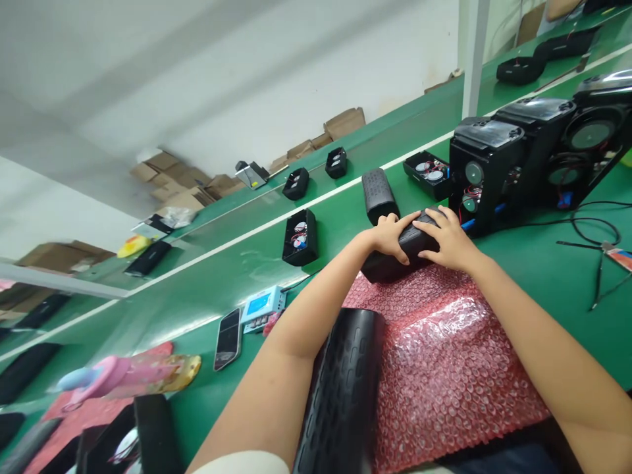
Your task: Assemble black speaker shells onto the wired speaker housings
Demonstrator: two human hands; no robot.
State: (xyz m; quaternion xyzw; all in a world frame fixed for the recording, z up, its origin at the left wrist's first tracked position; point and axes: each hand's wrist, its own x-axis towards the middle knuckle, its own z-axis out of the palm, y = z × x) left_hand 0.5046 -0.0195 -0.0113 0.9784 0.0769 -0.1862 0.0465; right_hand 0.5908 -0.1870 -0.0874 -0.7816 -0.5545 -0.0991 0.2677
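My left hand (pixel 393 237) and my right hand (pixel 448 241) both grip a black speaker housing (pixel 382 268), with fingers and thumbs spread over its top and sides. It rests at the far end of a red bubble-wrap sheet (pixel 459 349). Just beyond my left hand stands another black speaker housing (pixel 379 191) with a patterned face. A long black housing with a slotted grille (pixel 345 388) lies under and beside my left forearm, along the wrap's left edge.
Open speaker shells (pixel 474 164) with wires stand at right, beside a black cable and pliers (pixel 612 257). Left of my arm are a phone (pixel 228 339), a blue-screened device (pixel 261 306) and a pink-lidded bottle (pixel 138 374). Smaller open shells (pixel 300 237) sit along the green bench.
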